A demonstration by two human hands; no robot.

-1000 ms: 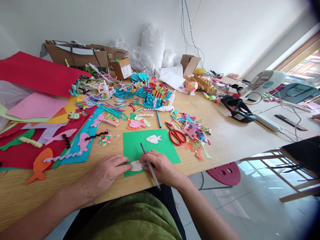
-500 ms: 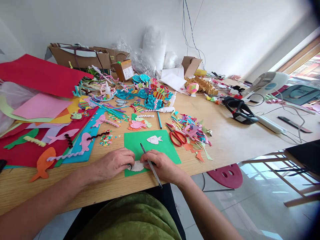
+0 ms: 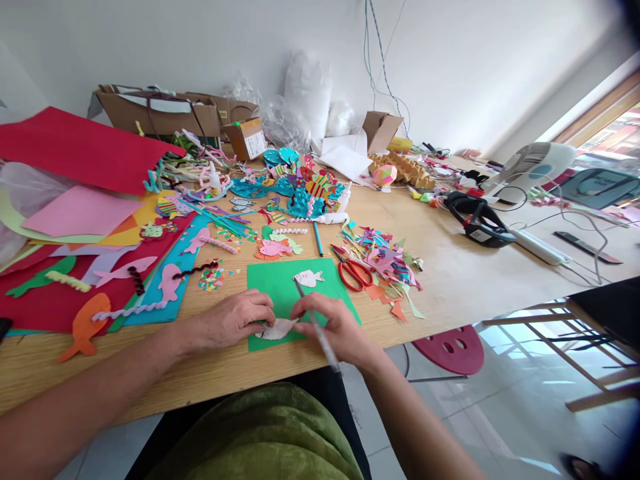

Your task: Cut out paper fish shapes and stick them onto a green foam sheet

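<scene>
A sheet of green paper lies at the table's front edge, with a white paper fish cutout near its top. Lower on the sheet is a second, greyish paper fish. My left hand has its fingers closed at the head end of this lower fish, pressing it to the green sheet. A slim pen is held between the fingers of my right hand, slanting across it and slightly blurred. The right fingertips are near the lower fish's tail; whether they touch it I cannot tell.
Red-handled scissors and a heap of paper scraps lie right of the green sheet. A blue pen is behind it. To the left are coloured sheets with an orange fish. A black headset sits further right.
My right hand has lifted and shifted slightly right with the pen, uncovering more of the lower fish's tail. My left hand stays at its head, with barely any movement.
</scene>
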